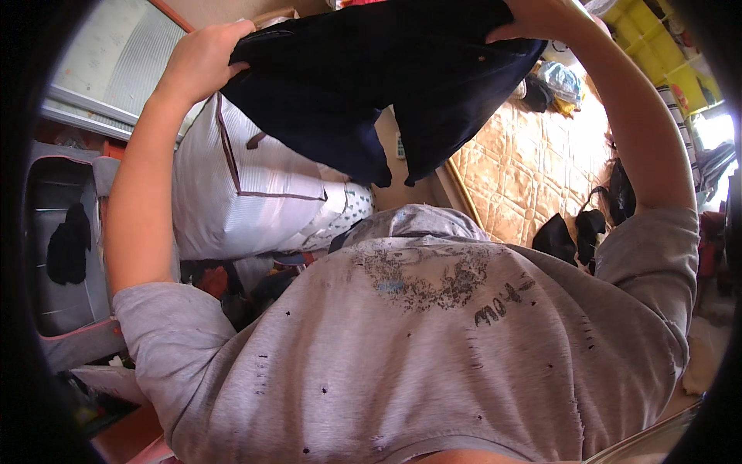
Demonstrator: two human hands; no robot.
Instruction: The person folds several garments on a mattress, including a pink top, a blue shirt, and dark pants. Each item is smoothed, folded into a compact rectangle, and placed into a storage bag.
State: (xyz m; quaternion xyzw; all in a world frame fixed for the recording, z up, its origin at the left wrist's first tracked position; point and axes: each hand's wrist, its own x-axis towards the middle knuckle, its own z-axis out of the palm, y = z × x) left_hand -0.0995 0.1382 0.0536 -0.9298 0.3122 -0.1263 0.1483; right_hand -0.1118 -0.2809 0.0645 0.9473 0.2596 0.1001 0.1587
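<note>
A pair of dark navy trousers (359, 75) hangs spread out at the top of the head view, its two legs pointing down towards my chest with a gap between them. My left hand (211, 55) grips one upper corner of the cloth between thumb and fingers. The opposite upper corner is pinched by my right hand (530, 20), which is partly cut off by the top edge of the view. The upper edge of the trousers also runs out of view.
Below my left hand stands a bulky white storage bag (249, 191) with brown trim. A grey open box (64, 243) holding a black item is at the far left. At right, a quilted golden bed cover (522, 168) bears black garments (555, 238). A remote control (400, 145) shows between the trouser legs.
</note>
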